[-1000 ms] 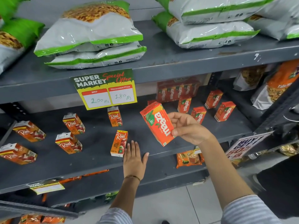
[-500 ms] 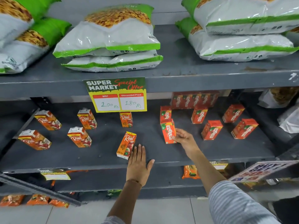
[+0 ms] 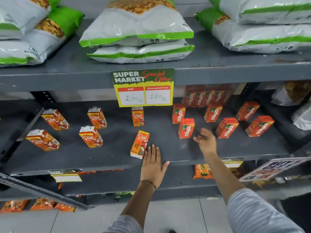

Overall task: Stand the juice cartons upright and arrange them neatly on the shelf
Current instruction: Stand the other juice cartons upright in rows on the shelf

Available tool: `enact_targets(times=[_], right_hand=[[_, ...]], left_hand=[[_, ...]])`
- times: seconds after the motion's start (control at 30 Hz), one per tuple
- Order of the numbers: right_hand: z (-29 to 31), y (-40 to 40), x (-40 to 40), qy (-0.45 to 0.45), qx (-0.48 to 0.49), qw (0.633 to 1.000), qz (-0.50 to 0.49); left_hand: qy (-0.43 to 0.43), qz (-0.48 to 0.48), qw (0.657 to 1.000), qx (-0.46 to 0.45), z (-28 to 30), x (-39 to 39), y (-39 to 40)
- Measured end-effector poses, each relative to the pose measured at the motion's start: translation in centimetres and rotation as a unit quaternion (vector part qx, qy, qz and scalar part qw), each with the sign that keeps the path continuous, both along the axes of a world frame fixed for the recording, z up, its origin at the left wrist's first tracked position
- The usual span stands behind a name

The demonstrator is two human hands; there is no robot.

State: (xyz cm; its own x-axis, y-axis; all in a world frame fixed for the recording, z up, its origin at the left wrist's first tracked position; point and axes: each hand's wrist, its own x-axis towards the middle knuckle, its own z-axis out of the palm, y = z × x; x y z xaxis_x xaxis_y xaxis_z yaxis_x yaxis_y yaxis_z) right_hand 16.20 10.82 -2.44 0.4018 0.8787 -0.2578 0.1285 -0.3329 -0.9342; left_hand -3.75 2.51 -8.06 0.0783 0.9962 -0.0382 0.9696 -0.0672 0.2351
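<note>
Both hands empty, grey shelf (image 3: 104, 157) carrying scattered juice cartons, left hand (image 3: 153, 163) flat on its front edge beside a Real carton (image 3: 140, 144), right hand (image 3: 206, 140) spread open just right of an upright Maaza carton (image 3: 186, 128)

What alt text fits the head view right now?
Both hands are empty over a grey shelf of scattered Real and Maaza juice cartons: left hand flat at the front edge beside a Real carton, right hand open near a Maaza carton.

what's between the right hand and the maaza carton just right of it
Nothing visible. The open right hand hovers over bare shelf, and the maaza carton stands just beyond its fingers with only clear shelf between.
</note>
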Motion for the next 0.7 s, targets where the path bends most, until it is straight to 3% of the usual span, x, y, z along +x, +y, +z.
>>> enact_targets(times=[0.13, 0.3, 0.5, 0.7], right_hand=[[-0.4, -3.1, -3.2, -0.048, 0.023, 0.992, -0.116], [0.3, -5.7, -12.5, -0.128, 0.032, 0.988, -0.079], [0.6, -5.2, -21.1, -0.168, -0.132, 0.975, 0.069], [1.3, -4.6, -23.4, -0.212, -0.182, 0.958, 0.071]], left_hand=[[0.044, -0.096, 0.994, 0.009, 1.2, -2.4, -2.1], [0.067, -0.199, 0.977, -0.028, 2.1, -9.4, -5.2], [0.055, -0.115, 0.992, -0.017, 1.3, -17.9, -3.6], [0.048, -0.088, 0.995, 0.008, 0.1, -20.7, -1.7]])
